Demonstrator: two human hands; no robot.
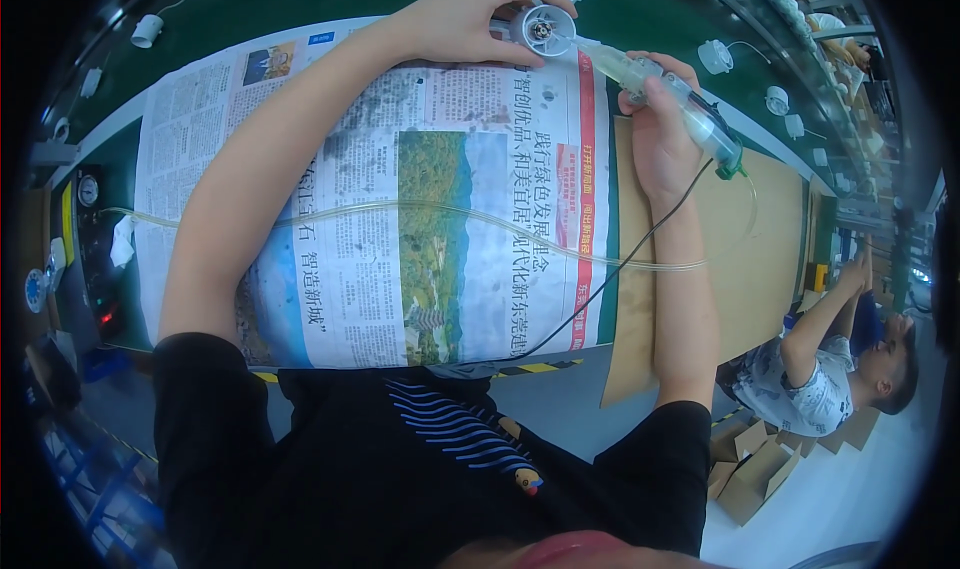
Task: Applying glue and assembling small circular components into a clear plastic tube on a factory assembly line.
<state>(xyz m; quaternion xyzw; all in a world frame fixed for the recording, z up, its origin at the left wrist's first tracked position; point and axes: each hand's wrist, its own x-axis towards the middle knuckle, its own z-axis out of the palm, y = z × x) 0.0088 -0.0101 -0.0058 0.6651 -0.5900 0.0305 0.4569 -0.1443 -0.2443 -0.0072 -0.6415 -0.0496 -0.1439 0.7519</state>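
White cup (546, 32) at the upper centre of my frame, gripped in my left hand (468, 11), which curls half open around it. My right hand (662, 134) wraps a clear syringe (706, 125) pointing at the cup. Below, a clear hose (470, 215) crosses newspaper (355, 254).

White cylindrical housing (546, 31), clear syringe (706, 125), green end cap (731, 162)
Green benchtop (225, 19), red-banded newspaper (350, 159), black T-shirt (345, 469) with wavy blue stripes (455, 425).

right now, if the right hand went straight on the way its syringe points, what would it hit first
Most likely the round white part in the left hand: the syringe in the right hand points at it, though depth is unclear.
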